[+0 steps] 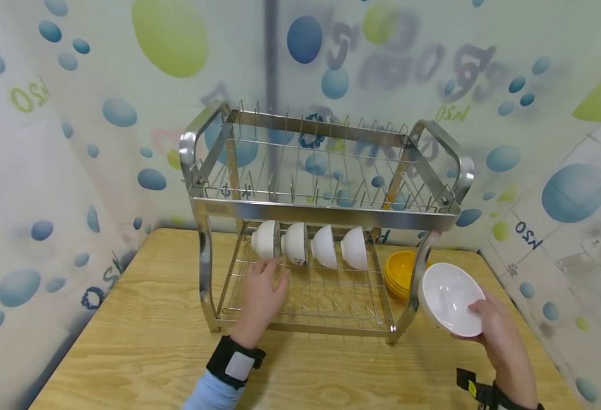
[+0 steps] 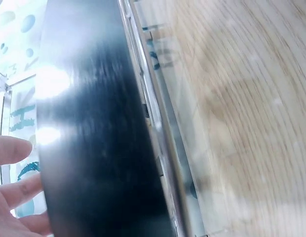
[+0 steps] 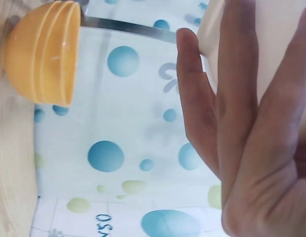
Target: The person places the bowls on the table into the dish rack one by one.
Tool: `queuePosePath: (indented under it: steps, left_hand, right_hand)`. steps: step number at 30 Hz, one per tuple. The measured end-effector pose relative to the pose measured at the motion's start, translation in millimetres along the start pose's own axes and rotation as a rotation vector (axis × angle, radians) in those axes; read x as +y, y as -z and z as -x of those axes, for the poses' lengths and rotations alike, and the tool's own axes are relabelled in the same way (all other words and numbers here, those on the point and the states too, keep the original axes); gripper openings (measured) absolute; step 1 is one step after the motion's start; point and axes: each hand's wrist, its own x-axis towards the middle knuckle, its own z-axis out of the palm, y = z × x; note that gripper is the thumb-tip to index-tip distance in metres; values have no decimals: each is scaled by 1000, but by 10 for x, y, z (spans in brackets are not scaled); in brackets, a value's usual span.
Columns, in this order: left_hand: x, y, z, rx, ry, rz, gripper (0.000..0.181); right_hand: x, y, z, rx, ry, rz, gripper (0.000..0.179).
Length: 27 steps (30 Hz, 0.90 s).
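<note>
My right hand (image 1: 500,327) grips a white bowl (image 1: 449,296) at the right of the head view, thumb over the rim. In the right wrist view, the fingers (image 3: 237,84) spread along the bowl's outside. My left hand (image 1: 260,293) reaches over the lower tier of the metal dish rack (image 1: 326,215), fingers loosely bent and holding nothing. Just beyond its fingertips, several white bowls stand on edge in a row; the second from the left (image 1: 294,245) is nearest them. Whether the fingers touch it I cannot tell. In the left wrist view, a dark metal bar (image 2: 98,123) partly hides the hand.
Stacked yellow bowls (image 1: 399,272) sit on the wooden table (image 1: 141,307), right of the rack. The rack's upper tier (image 1: 321,154) has upright wire dividers. A wall with a dotted pattern (image 1: 305,68) rises right behind the rack.
</note>
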Motion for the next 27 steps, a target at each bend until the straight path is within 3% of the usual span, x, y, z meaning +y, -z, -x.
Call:
queuePosePath:
  steps: [15,27]
  left_hand:
    - [83,-72,-22,-30,37,36,31]
    - [152,-106,-25,-68,59,78,31]
  right_hand:
    - [-270,-501,177,-4,4,103,52]
    - [-288,-678,220,7,23,131,47]
